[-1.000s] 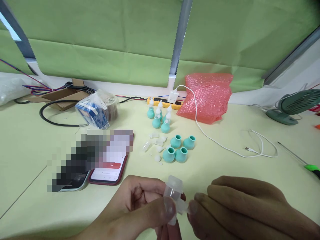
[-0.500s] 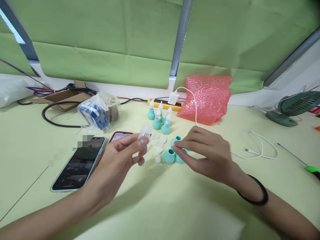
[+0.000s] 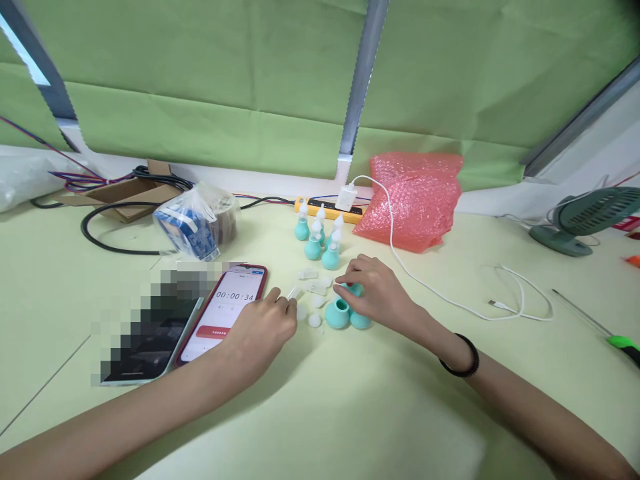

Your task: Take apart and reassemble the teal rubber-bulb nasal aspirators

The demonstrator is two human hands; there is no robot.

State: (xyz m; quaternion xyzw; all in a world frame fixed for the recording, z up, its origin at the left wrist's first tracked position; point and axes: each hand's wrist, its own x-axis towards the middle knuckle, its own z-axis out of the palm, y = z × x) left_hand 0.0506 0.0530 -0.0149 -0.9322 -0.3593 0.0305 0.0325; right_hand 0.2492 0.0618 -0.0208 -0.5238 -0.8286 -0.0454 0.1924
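My left hand (image 3: 267,327) is low over the table, with its fingers curled downward. A small clear plastic piece (image 3: 294,292) sticks out beyond its fingers, which hide the grip. My right hand (image 3: 377,287) has thumb and fingertips nearly together above the open teal bulbs (image 3: 337,316); whatever is between them is too small to make out. Between the hands lie several clear plastic pieces (image 3: 318,288) and a small white round part (image 3: 315,321). Farther back stands a group of teal bulbs with clear, white-tipped tops (image 3: 331,257).
Left are a phone showing a timer (image 3: 220,313), a partly blurred dark phone (image 3: 145,347) and a bagged blue box (image 3: 193,230). Behind lie a yellow power strip (image 3: 333,208) and pink bubble wrap (image 3: 415,203). A white cable (image 3: 435,293), screwdriver (image 3: 620,341) and fan (image 3: 595,213) are right.
My left hand has turned over and come down towards the table with the clear piece, uncovering the timer phone. My right hand has shifted left and slightly away, towards the plastic pieces.
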